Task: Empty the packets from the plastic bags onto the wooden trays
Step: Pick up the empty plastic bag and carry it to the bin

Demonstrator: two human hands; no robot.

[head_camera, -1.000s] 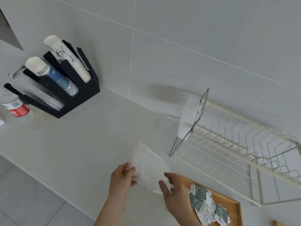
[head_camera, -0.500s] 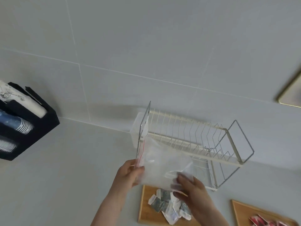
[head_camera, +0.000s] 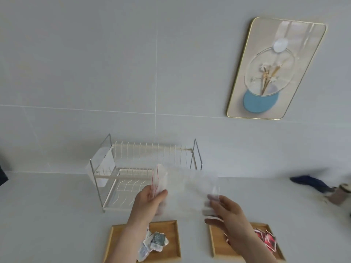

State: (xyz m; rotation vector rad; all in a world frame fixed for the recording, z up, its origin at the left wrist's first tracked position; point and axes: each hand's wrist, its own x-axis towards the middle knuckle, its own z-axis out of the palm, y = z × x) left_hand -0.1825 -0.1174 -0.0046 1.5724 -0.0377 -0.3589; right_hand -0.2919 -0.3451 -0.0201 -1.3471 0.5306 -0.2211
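Note:
I hold a clear plastic bag (head_camera: 187, 184) with a red zip line stretched out flat above the counter; it looks empty. My left hand (head_camera: 150, 201) pinches its zip end and my right hand (head_camera: 225, 211) pinches the opposite end. Below them lie two wooden trays. The left tray (head_camera: 171, 238) carries a pile of grey-and-white packets (head_camera: 154, 243), partly behind my left forearm. The right tray (head_camera: 218, 243) carries red packets (head_camera: 266, 240), partly behind my right forearm.
A white wire dish rack (head_camera: 140, 168) stands on the counter against the tiled wall, just behind the bag. A framed picture (head_camera: 273, 69) hangs up on the right. A dark blue object (head_camera: 311, 184) lies at the far right of the counter.
My view has swung right and up: the cup holder has left the frame and both trays and the picture now show. My hands have drawn apart, spreading the bag flat.

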